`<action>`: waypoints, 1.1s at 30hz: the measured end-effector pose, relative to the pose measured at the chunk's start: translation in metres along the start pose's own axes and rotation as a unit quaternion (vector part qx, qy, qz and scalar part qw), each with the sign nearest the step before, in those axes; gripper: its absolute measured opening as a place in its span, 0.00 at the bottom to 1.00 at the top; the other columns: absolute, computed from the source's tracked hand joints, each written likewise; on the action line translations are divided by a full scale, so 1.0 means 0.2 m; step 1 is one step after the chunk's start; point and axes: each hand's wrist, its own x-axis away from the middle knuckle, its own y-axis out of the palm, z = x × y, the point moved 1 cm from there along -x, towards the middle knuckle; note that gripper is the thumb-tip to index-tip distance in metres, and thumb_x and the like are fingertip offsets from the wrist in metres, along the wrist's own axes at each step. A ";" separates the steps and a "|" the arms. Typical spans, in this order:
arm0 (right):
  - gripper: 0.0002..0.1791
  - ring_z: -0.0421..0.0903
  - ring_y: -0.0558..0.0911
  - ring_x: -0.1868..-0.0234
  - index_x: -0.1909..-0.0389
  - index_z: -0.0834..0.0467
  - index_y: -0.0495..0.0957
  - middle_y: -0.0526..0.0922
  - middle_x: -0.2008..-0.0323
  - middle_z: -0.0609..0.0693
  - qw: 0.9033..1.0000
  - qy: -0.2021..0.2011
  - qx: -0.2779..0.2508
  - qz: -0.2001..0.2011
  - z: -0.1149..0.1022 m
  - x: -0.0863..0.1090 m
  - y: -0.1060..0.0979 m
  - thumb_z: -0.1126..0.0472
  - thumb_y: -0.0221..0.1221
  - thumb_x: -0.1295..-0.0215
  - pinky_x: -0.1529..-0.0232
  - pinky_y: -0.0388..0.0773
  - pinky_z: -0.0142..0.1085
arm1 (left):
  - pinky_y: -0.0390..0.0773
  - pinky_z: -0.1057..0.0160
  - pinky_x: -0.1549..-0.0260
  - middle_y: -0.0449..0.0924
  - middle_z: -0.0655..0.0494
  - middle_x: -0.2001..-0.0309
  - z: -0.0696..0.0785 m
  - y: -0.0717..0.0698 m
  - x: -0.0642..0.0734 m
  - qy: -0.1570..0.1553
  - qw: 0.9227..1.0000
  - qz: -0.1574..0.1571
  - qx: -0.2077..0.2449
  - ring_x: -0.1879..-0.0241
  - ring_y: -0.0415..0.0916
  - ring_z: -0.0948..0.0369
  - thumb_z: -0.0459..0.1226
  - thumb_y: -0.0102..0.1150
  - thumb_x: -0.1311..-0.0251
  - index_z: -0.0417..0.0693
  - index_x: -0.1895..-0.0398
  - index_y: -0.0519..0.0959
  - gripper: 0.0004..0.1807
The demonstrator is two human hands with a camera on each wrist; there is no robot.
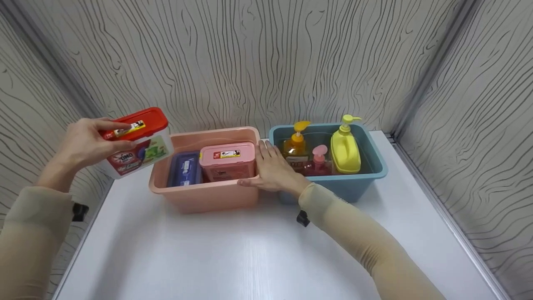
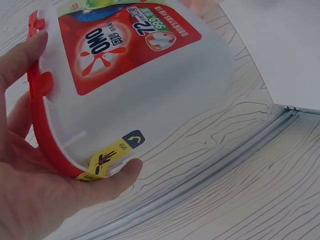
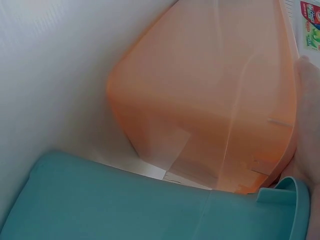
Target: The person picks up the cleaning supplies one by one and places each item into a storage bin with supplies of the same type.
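My left hand (image 1: pixel 85 141) grips a white OMO detergent box (image 1: pixel 156 149) by its red lid and holds it tilted in the air, left of the pink bin (image 1: pixel 212 199). In the left wrist view, thumb and fingers clasp the lid end of the box (image 2: pixel 140 90). My right hand (image 1: pixel 277 168) rests on the pink bin's right rim, fingers straight, thumb along the front edge. Inside that bin, a pink box (image 1: pixel 227 162) stands at the right, beside a dark blue box (image 1: pixel 184 166) at the left.
A teal bin (image 1: pixel 333 185) stands right of the pink one. It holds an amber pump bottle (image 1: pixel 295 146), a pink pump bottle (image 1: pixel 319 160) and a yellow pump bottle (image 1: pixel 345 152). Wood-patterned panels (image 1: pixel 233 62) enclose the white table (image 1: pixel 216 254) at the back and sides.
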 end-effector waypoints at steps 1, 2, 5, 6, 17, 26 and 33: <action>0.80 0.60 0.35 0.04 0.07 0.59 0.34 0.33 0.05 0.59 1.000 0.000 0.000 0.000 0.00 0.00 0.00 0.09 0.54 0.39 0.05 0.33 0.56 | 0.78 0.23 0.32 0.65 0.26 0.17 0.01 0.01 0.00 0.002 1.000 0.000 0.002 0.26 0.62 0.27 0.51 0.71 0.25 0.42 0.19 0.76 0.38; 0.80 0.59 0.35 0.04 0.07 0.59 0.34 0.33 0.05 0.58 1.000 0.001 0.000 0.001 0.00 0.00 0.00 0.09 0.54 0.39 0.05 0.33 0.56 | 0.78 0.23 0.31 0.65 0.26 0.17 0.02 0.01 0.00 0.004 1.000 -0.001 0.004 0.26 0.63 0.27 0.52 0.72 0.25 0.42 0.19 0.76 0.38; 0.80 0.59 0.35 0.04 0.06 0.59 0.34 0.33 0.05 0.58 1.000 0.004 -0.007 0.001 0.00 0.00 0.01 0.09 0.55 0.39 0.05 0.33 0.56 | 0.78 0.23 0.31 0.66 0.27 0.18 0.04 0.03 0.00 0.011 1.000 -0.002 0.008 0.28 0.64 0.28 0.53 0.72 0.26 0.44 0.19 0.77 0.39; 0.80 0.59 0.35 0.04 0.06 0.58 0.34 0.33 0.05 0.57 1.000 0.005 -0.009 0.001 0.00 0.00 0.01 0.09 0.55 0.40 0.05 0.33 0.56 | 0.78 0.23 0.31 0.67 0.28 0.18 0.05 0.03 0.00 0.013 1.000 -0.003 0.009 0.28 0.65 0.28 0.53 0.73 0.27 0.44 0.19 0.77 0.39; 0.79 0.59 0.35 0.04 0.06 0.59 0.33 0.33 0.05 0.58 1.000 -0.006 -0.015 0.001 0.00 0.01 0.00 0.11 0.55 0.38 0.05 0.33 0.56 | 0.80 0.24 0.32 0.68 0.30 0.18 0.14 0.08 -0.01 0.031 0.999 -0.016 0.011 0.28 0.67 0.30 0.53 0.75 0.29 0.46 0.20 0.79 0.39; 0.79 0.58 0.32 0.04 0.06 0.58 0.33 0.31 0.05 0.56 1.000 -0.003 -0.015 -0.001 0.00 0.01 0.01 0.09 0.55 0.39 0.05 0.32 0.56 | 0.82 0.26 0.33 0.68 0.31 0.17 0.18 0.12 -0.02 0.037 0.998 -0.035 0.028 0.29 0.72 0.30 0.51 0.77 0.30 0.47 0.21 0.79 0.39; 0.79 0.57 0.32 0.04 0.06 0.57 0.33 0.32 0.05 0.55 1.000 0.002 -0.015 0.002 0.00 0.01 0.00 0.09 0.54 0.39 0.05 0.32 0.56 | 0.83 0.28 0.33 0.70 0.33 0.18 0.23 0.16 -0.04 0.051 0.996 -0.043 0.052 0.29 0.74 0.32 0.50 0.78 0.31 0.47 0.22 0.80 0.38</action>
